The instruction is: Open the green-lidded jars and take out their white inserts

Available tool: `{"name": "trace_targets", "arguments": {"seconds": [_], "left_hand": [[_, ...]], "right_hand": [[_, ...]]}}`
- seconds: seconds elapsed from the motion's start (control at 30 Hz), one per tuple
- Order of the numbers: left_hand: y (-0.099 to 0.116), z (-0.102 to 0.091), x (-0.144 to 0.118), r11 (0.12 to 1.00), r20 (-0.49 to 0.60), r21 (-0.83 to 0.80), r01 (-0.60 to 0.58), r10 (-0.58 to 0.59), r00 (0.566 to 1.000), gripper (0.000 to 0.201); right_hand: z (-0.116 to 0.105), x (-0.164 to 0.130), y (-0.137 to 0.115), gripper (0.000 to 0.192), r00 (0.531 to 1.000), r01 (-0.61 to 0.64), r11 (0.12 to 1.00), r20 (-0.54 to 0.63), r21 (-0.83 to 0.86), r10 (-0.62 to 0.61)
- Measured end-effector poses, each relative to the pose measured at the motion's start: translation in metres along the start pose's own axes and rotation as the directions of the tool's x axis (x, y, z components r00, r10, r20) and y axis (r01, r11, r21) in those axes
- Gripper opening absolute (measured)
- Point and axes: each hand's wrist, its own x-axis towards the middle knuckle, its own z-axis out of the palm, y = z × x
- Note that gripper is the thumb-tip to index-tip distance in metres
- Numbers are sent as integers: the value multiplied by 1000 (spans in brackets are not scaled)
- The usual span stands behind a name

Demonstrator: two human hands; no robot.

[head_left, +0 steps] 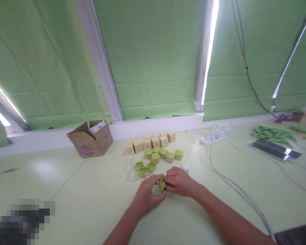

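Between both hands, near the table's middle, is a small green lid [161, 184] with a hollow inner side. My left hand [148, 195] grips its left edge between thumb and fingers. My right hand [180, 182] is closed at its right side, fingertips touching or inside it; whether they pinch something small there is hidden. Just beyond lie loose green lids [142, 172] beside clear containers [133, 176]. Behind them stand several closed containers with green lids [170, 157]. A white roundish item [185, 168] lies past my right hand.
Several small tan boxes [155, 142] stand in rows at the back. An open cardboard box [93, 139] is at the back left. White cables run from a power strip [214, 137] down the right side. Farther right are a dark phone-like slab [271, 149] and green strips [271, 135].
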Motion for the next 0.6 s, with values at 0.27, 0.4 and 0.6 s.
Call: {"name": "trace_targets", "arguments": {"seconds": [0.27, 0.4, 0.6], "left_hand": [[1, -2, 2, 1000, -10, -2, 7, -7, 1000, 51], [3, -3, 2, 1000, -16, 5, 3, -3, 1000, 50], [9, -6, 5, 1000, -9, -19, -3, 3, 1000, 43]], "right_hand": [[-3, 1, -2, 10, 1000, -24, 998, 8, 50, 24], [-6, 1, -3, 4, 998, -61, 990, 5, 129, 61], [-13, 0, -4, 3, 989, -125, 961, -47, 247, 141]]}}
